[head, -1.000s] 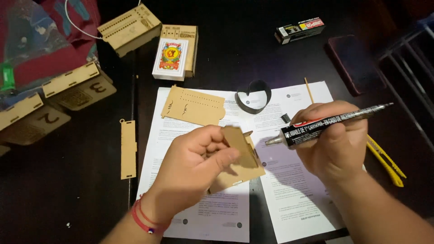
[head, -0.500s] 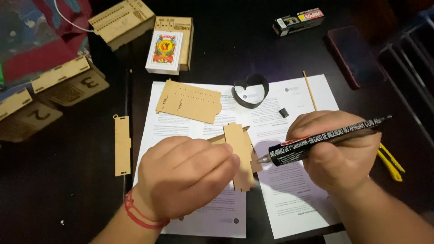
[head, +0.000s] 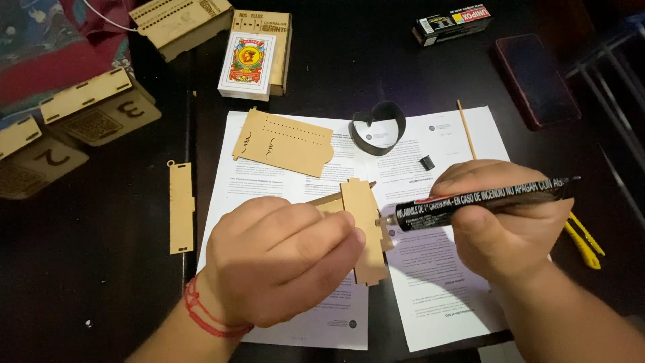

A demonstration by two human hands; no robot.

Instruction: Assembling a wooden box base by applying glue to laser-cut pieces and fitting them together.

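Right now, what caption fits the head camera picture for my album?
Left hand holds a small wooden piece while right hand touches a black glue tube to it, over printed sheets.

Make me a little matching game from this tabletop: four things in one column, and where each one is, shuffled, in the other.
Things:
1. glue tube
2. small wooden piece
3. card deck
4. narrow wooden strip

Places:
A. flat on the dark table, left of the papers
B. gripped in the right hand
C. at the far edge, leaning on a wooden box
D. pinched by the left hand over the papers

Pairs: 1-B, 2-D, 3-C, 4-A
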